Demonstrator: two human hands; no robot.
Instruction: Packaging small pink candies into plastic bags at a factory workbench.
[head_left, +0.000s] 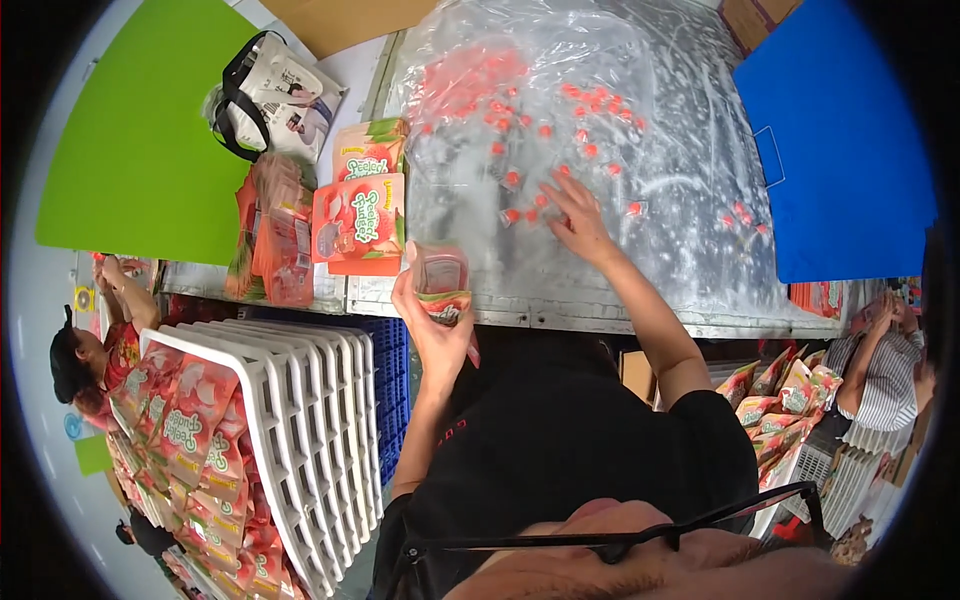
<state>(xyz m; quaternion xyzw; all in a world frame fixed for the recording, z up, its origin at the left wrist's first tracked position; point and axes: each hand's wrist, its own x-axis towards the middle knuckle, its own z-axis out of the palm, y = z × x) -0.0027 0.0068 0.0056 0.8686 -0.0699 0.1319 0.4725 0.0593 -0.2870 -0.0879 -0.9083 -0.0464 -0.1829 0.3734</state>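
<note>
My left hand is closed around a red-and-green stand-up pouch at the table's near edge. The pouch's mouth faces up, with a clear window part showing. Over the metal tabletop, my right hand reaches out with its fingers apart, the tips close to small individually wrapped red candies. More loose candies lie scattered farther off, beside a clear plastic bag with a heap of red candies in it. Flat printed pouches are stacked left of my left hand.
Clear-wrapped pouches and a white tote bag stand at the left. A green panel and a blue panel flank the table. White crates with filled pouches are at lower left. Other people work on both sides.
</note>
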